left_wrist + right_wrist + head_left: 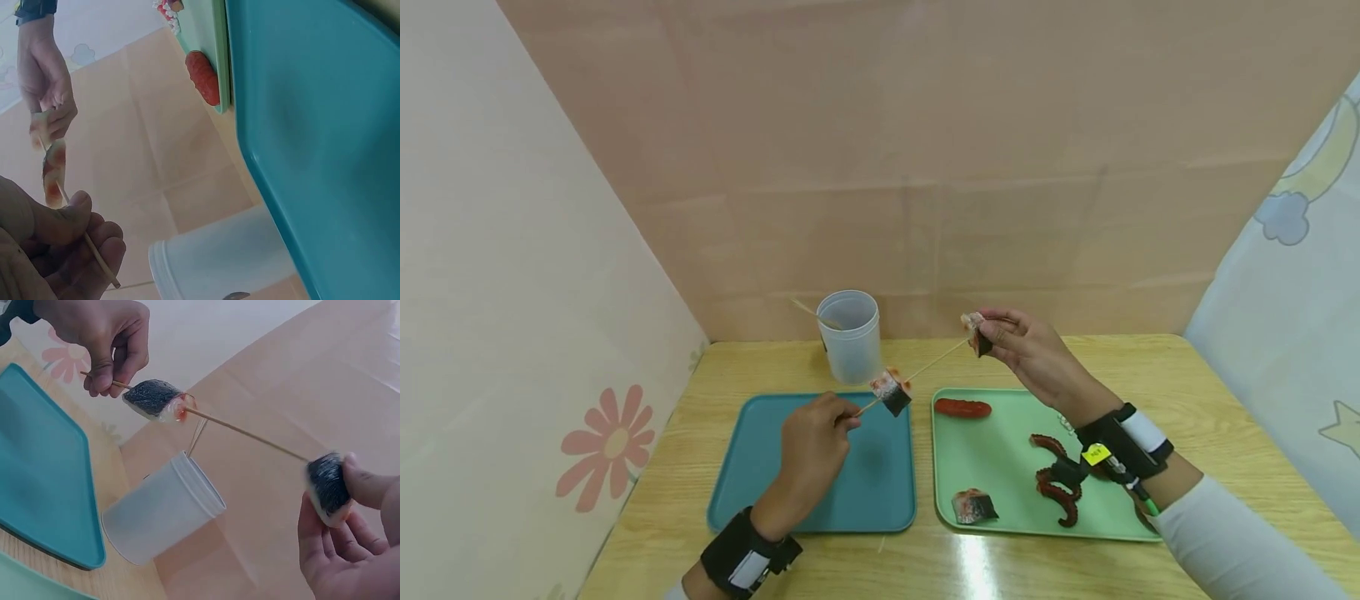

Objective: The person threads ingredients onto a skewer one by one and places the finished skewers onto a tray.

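The left hand (816, 443) pinches the skewer (938, 360), suspended between both hands and carrying one food piece (891, 392). The right hand (1037, 354) grips another piece (976, 335) at its far end. Yellow wrist tag (1096, 454): print illegible.

No readable text, yellow tag (1096, 454) on black wristband (1111, 430), marking too small

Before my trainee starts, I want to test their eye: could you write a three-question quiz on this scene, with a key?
1. Which hand pinches the skewer while the other holds a food piece?
2. True or false: at least one stick pokes out of the cup.
3. The sausage lies on: A) the blue tray; B) the green tray; C) the bare table.

Key: 1. The left hand. 2. True. 3. B.
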### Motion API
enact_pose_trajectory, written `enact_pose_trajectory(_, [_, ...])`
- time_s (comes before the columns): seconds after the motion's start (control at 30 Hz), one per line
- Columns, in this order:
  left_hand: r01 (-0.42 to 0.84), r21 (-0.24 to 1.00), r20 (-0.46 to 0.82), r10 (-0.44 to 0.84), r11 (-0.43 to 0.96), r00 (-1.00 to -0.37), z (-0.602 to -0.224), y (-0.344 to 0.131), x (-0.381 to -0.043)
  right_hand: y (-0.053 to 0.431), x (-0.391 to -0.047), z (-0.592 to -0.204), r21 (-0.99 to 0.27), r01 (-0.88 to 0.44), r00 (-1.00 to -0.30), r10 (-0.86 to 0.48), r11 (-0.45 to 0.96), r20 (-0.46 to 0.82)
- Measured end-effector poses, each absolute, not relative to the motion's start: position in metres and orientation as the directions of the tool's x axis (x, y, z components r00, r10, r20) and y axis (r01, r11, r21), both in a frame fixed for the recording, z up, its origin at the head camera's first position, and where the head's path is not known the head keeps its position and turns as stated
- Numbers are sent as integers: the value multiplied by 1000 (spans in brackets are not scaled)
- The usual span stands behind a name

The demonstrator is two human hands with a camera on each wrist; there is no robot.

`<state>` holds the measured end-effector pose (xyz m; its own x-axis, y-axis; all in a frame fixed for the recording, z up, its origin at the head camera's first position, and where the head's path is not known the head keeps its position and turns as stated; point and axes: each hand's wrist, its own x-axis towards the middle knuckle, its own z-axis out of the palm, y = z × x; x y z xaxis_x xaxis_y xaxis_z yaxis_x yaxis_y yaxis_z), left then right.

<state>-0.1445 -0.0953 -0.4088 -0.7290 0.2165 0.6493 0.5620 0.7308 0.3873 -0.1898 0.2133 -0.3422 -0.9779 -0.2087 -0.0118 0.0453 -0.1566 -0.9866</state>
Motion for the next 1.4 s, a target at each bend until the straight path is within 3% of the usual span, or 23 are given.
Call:
enact_pose_trajectory(0.27, [606, 330, 695, 248, 724, -675, -407, -86, -145, 197, -178, -347, -996, 44, -990, -140, -78, -33])
enact_pose_trajectory(0.8, [596, 368, 692, 218, 714, -688, -402, -75, -142, 153, -174, -359, -998, 64, -993, -97, 17, -65])
enact_pose_trajectory(0.97, [583, 358, 712, 191, 730, -675, -401, -82, -145, 160, -173, -365, -986, 50, -968, -238, 157, -86])
enact_pose_trajectory(1.07, [555, 359, 725, 150, 750, -672, -398, -88, -148, 169, -171, -380, -945, -44, -916, -390, 323, -91])
enact_pose_trajectory(1.23, [519, 387, 725, 96, 762, -682, -391, -98, -151, 180, -154, -412, -746, -284, -815, -562, 602, -143])
enact_pose_trajectory(1.4, [519, 379, 723, 105, 766, -682, -388, -102, -153, 180, -133, -439, -574, -445, -765, -625, 688, -156])
